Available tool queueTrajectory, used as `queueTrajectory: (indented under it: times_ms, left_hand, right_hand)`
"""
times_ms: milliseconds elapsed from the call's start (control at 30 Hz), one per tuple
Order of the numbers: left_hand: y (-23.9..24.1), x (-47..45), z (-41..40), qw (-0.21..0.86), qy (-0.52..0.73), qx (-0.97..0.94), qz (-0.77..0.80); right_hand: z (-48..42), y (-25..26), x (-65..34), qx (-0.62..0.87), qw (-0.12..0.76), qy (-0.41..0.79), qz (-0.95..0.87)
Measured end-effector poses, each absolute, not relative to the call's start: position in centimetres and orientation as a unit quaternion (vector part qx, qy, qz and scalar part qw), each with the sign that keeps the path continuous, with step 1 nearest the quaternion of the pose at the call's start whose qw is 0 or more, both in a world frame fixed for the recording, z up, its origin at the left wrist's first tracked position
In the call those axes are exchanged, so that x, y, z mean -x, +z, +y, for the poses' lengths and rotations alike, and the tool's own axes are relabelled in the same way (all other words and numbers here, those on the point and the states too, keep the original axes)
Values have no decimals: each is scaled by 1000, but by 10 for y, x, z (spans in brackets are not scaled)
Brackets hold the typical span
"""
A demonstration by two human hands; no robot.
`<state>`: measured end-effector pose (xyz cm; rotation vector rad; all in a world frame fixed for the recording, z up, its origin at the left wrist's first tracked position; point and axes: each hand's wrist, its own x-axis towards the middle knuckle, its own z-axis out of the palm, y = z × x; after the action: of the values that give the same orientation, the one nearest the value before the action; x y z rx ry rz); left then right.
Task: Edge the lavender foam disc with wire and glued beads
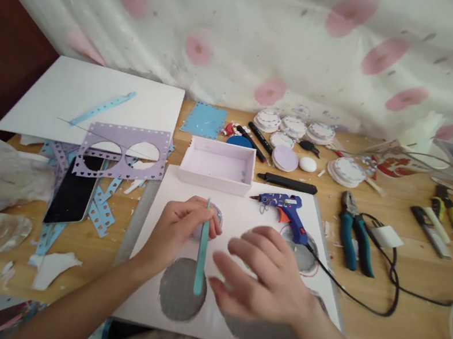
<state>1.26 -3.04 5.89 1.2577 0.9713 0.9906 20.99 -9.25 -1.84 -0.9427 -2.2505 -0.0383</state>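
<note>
The left hand [184, 222] pinches a teal strip [201, 261] and a patterned disc [219, 214], best kept steady against slipping, while the right hand [263, 275], fingers loosely spread, holds nothing.

A slim teal strip [201, 258], a pale lilac rectangular box [214, 180], a blue plastic glue gun [296, 224] with orange trigger [282, 217], a white pink-flowered hanging sheet [244, 18].

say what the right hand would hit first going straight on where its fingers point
Probably the teal strip, just left of the right hand; it might pass over or under, since depth is unclear.
</note>
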Motion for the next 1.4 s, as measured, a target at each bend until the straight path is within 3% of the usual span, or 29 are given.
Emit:
queueTrajectory:
  times_ms: [133, 267, 433, 533, 700, 867, 1400]
  left_hand:
    - [62, -31, -33, 572, 401, -557, 450]
    - [66, -38, -30, 544, 350, -615, 450]
    - [55, -9, -7, 398, 357, -730, 426]
    - [40, 15, 7, 333, 295, -811, 381]
    - [17, 26, 8, 293, 148, -880, 343]
    - [3, 21, 6, 283, 156, -888, 326]
    - [-3, 26, 9, 327, 186, -877, 298]
  right_hand:
    - [-52, 36, -197, 277, 358, -93, -887]
    - [-40, 40, -198, 268, 432, -157, -847]
    - [-43, 10, -208, 405, 573, -13, -712]
    - [-41, -2, -208, 460, 619, 127, -624]
    - [-42, -8, -202, 518, 567, 295, -568]
    - [-44, -13, -199, 541, 498, 353, -578]
    - [-48, -18, -194, 525, 448, 346, -636]
